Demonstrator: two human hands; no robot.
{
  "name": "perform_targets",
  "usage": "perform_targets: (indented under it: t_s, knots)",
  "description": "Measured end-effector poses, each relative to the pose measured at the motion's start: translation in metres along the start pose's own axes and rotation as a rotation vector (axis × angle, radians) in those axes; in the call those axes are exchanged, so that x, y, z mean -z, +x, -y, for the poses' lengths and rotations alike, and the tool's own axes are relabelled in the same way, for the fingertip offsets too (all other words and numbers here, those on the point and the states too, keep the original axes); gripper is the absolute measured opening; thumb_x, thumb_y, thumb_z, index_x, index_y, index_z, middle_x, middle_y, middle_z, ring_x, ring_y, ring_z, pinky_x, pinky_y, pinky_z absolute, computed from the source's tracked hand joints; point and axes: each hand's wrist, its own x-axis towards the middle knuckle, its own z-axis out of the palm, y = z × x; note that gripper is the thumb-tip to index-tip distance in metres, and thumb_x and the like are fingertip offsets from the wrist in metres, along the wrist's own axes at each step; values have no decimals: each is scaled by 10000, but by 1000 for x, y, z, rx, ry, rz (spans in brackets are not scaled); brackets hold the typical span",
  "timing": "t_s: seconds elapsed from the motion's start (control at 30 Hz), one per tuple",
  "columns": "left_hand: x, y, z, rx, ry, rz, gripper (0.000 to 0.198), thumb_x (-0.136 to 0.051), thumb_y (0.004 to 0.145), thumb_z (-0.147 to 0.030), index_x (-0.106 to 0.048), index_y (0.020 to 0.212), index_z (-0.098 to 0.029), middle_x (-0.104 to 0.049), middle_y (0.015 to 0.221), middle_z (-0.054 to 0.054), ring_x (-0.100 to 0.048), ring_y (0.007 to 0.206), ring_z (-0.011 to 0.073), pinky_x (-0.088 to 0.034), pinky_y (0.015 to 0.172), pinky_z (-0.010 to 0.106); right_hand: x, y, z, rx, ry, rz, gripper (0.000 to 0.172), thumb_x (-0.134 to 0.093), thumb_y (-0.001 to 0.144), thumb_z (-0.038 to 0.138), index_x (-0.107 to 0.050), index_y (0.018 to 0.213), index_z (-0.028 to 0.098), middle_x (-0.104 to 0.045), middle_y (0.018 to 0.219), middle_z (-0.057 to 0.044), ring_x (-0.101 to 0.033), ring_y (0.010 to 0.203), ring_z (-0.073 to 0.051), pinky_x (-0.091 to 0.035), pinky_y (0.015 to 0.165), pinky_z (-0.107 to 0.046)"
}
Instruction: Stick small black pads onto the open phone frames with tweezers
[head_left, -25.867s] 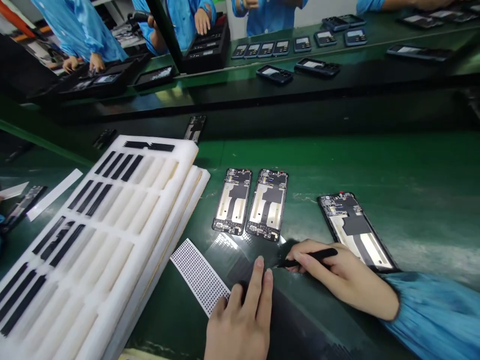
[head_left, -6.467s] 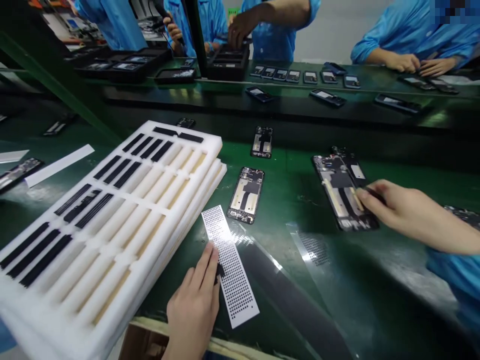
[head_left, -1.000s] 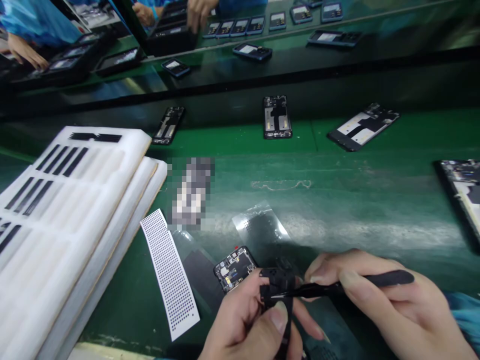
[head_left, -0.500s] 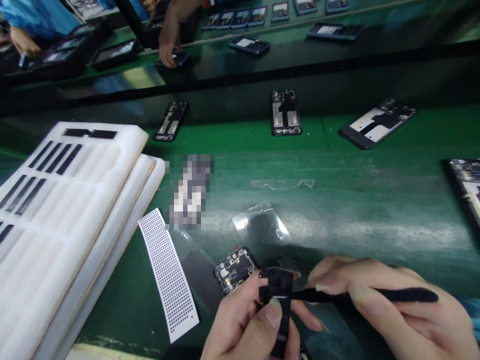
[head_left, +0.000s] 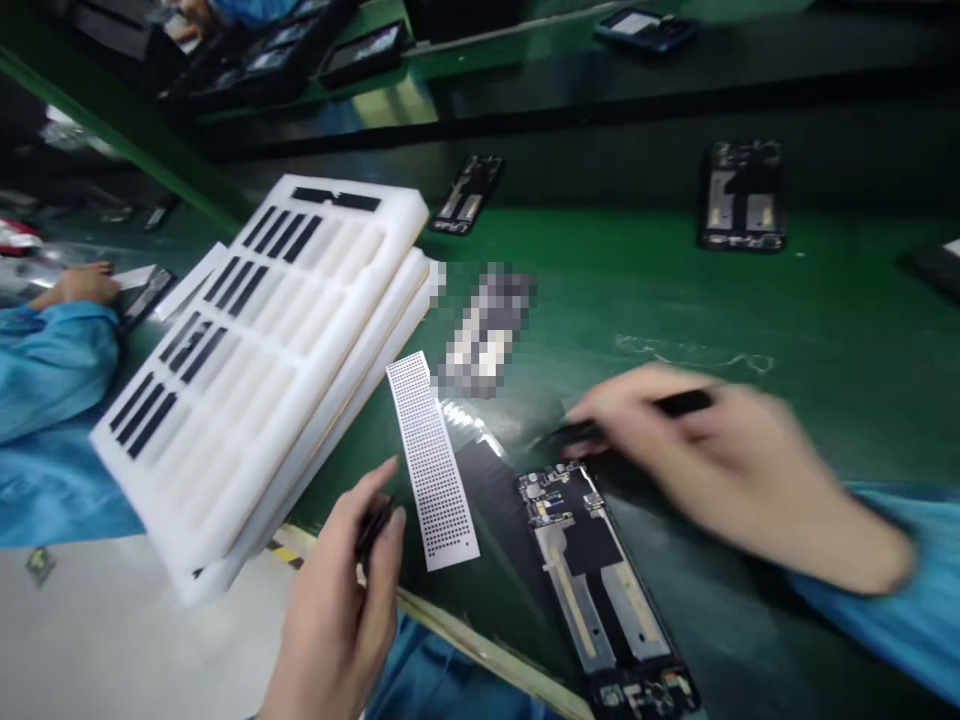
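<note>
Along the green bench, seen from the head camera, a phone frame [head_left: 592, 570] is lying face-up near the bench's front edge, with a dark film strip [head_left: 487, 490] partly beneath its upper end. The right hand [head_left: 720, 470] is pinching black tweezers [head_left: 679, 403] between thumb and fingers, and their tips are hovering just above the frame's top edge; both hand and tips are blurred, so any contact cannot be confirmed. The left hand [head_left: 330, 620] is half closed at the bench edge, fingers curling around a small dark piece [head_left: 373, 530], also blurred. A perforated white sheet [head_left: 431, 465] is lying between this hand and the frame. Black strips [head_left: 154, 425] are sitting in slots of a stacked foam tray [head_left: 300, 400] to the left. Beyond it, a co-worker's hand [head_left: 75, 287] is resting on the bench. Judgement: for work this fine, a slower right hand and tips kept low would give better control.
</note>
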Motion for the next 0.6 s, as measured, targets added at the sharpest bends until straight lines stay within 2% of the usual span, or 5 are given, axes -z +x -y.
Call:
perform_targets:
  t_s: [0.07,0.13,0.23,0.4,0.6]
  knots:
    - [9,-10,24,-185,142,79,402,-431,1015,-204,-522,1394,-300,-657,1157,48,-661,986,170,-548,792,243,-37,14,10,-28,101,193,270,-450,1064,304,-683,964,211,-749,923,-21,-699,798,-145,-542,698,-260]
    - [11,-21,40,-374,271,172,533,-380,968,-82,-479,1452,-282,-589,1359,87,-618,1124,202,-545,861,283,-63,17,16,-47,144,357,286,-426,1073,302,-666,951,208,-735,870,-1,-678,751,-128,-511,687,-253]
    - [7,-35,49,-585,451,273,694,-370,879,11,-401,1526,-239,-432,1580,102,-596,1077,226,-557,826,323,-76,10,17,-18,125,437,271,-425,1070,292,-662,970,208,-724,848,-1,-668,749,-131,-502,695,-254]
    - [0,-37,44,-624,603,389,746,-415,840,42,-378,1542,-207,-303,1660,35,-554,948,196,-547,835,327,-70,4,14,50,118,438,251,-448,1059,263,-692,1045,202,-748,912,-52,-704,814,-169,-562,733,-264]
    - [-5,-34,44,-636,632,393,726,-395,856,38,-398,1533,-224,-381,1622,4,-552,917,190,-549,809,316,-73,7,12,115,130,465,236,-477,1049,237,-707,1078,191,-741,851,-67,-715,791,-192,-597,721,-284]
